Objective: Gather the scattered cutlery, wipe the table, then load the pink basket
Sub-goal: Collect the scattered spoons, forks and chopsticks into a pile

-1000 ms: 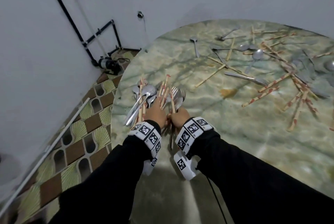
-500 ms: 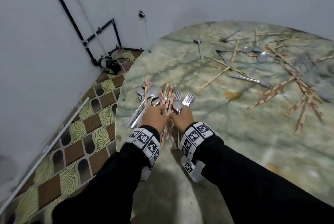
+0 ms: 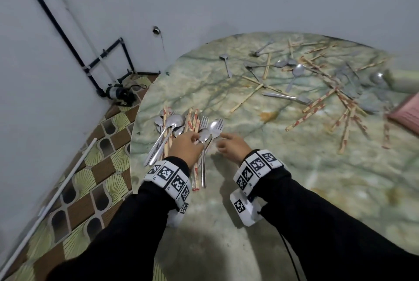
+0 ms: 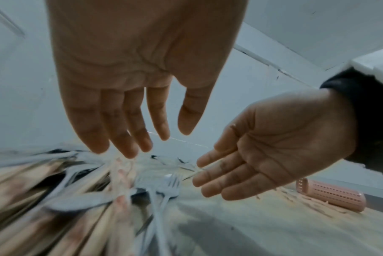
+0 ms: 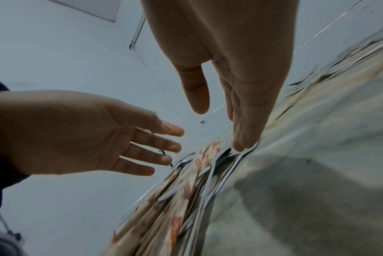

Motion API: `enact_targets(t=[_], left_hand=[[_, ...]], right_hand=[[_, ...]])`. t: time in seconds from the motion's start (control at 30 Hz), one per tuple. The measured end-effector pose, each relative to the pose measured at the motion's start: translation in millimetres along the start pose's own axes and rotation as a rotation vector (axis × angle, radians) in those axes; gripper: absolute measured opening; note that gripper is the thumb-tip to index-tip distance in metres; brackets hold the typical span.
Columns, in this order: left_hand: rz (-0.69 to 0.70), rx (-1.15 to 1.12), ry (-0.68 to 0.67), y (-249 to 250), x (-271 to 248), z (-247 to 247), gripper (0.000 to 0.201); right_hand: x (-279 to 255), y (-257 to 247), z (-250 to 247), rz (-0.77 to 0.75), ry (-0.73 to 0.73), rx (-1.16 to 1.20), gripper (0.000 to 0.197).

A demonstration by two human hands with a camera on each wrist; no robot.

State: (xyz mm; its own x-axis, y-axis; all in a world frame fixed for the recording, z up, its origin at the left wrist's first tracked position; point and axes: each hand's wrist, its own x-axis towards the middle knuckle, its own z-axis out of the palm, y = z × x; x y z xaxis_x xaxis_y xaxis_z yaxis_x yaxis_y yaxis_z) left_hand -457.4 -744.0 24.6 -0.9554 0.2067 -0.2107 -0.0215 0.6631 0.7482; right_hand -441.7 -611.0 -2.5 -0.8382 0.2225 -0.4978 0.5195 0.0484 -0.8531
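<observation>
Head view: both hands, left hand (image 3: 186,147) and right hand (image 3: 233,146), spread empty over the gathered pile of steel spoons, forks and printed wooden chopsticks (image 3: 181,126); slippery, stiff, best clasped mid-length.

The right hand (image 5: 240,72) and the left hand (image 5: 76,138) hang with straight fingers over a blurred pile of wooden chopsticks and metal cutlery (image 5: 186,199).

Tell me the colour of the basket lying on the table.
Pink; the basket shows best in the left wrist view.
</observation>
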Motion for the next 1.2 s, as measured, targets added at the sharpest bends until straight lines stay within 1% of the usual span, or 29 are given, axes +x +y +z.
enact_targets(t=[0.07,0.13,0.17,0.2,0.27,0.37,0.43,0.57,0.67,0.73,0.83,0.87,0.9,0.93,0.97,1.0,1.03,1.13,1.2], left_hand=[[0.03,-0.03,-0.046,12.4,-0.5,2.5,0.03],[0.069,-0.05,-0.078,27.3,0.0,7.0,0.028],[0.089,-0.061,-0.088,34.8,1.0,10.1,0.027],[0.104,-0.079,-0.103,42.3,1.9,14.0,0.026],[0.117,-0.126,-0.159,57.1,4.1,22.6,0.022],[0.141,-0.159,-0.217,78.3,10.8,35.0,0.013],[0.158,-0.142,-0.199,90.9,20.8,42.4,0.011],[0.148,-0.042,-0.161,112.7,49.5,58.3,0.008],[0.133,0.079,-0.12,122.0,73.9,72.7,0.017],[0.113,0.133,-0.1,124.3,91.4,84.8,0.019],[0.087,0.213,-0.086,125.9,115.3,104.7,0.021],[0.09,0.243,-0.089,126.2,123.2,111.2,0.023],[0.098,0.274,-0.087,126.2,131.2,117.4,0.026],[0.101,0.304,-0.084,126.0,139.2,122.9,0.029],[0.107,0.328,-0.079,125.3,147.4,128.2,0.033],[0.111,0.355,-0.071,124.3,156.0,132.5,0.037],[0.118,0.389,-0.062,122.7,164.8,136.1,0.041],[0.116,0.505,-0.039,117.1,185.8,142.0,0.05],[0.073,0.531,-0.036,112.4,194.5,145.5,0.045]], right_hand=[[-8.9,-3.6,-19.8,0.029,0.04,0.05,0.022],[-19.8,-6.5,-41.1,0.025,0.087,0.047,0.015],[-25.1,-8.1,-51.9,0.008,0.113,0.044,0.014],[-28.0,-7.5,-63.2,-0.003,0.145,0.037,0.017],[-33.5,-5.8,-86.7,-0.011,0.173,0.009,0.011],[-40.3,-5.8,-123.2,-0.016,0.205,-0.065,0.021],[-44.0,-9.4,-146.3,-0.027,0.24,-0.124,0.024],[-36.9,-13.2,-189.9,-0.048,0.339,-0.238,0.027],[-19.4,-11.3,-215.1,-0.01,0.413,-0.297,0.029],[-6.1,-8.4,-225.6,0.029,0.463,-0.303,0.027],[16.6,-2.7,-232.3,0.046,0.522,-0.265,0.023],[24.5,-1.9,-232.8,0.048,0.549,-0.25,0.018],[31.7,-0.9,-232.6,0.049,0.567,-0.252,0.009],[39.4,0.9,-233.1,0.052,0.583,-0.279,0.012],[46.7,3.1,-233.5,0.057,0.583,-0.332,0.026],[52.3,4.4,-233.5,0.047,0.567,-0.394,0.035],[57.7,6.5,-233.2,0.019,0.548,-0.461,0.04],[72.8,17.4,-231.4,-0.064,0.502,-0.635,0.043],[78.8,25.2,-232.2,-0.082,0.51,-0.658,0.04]])
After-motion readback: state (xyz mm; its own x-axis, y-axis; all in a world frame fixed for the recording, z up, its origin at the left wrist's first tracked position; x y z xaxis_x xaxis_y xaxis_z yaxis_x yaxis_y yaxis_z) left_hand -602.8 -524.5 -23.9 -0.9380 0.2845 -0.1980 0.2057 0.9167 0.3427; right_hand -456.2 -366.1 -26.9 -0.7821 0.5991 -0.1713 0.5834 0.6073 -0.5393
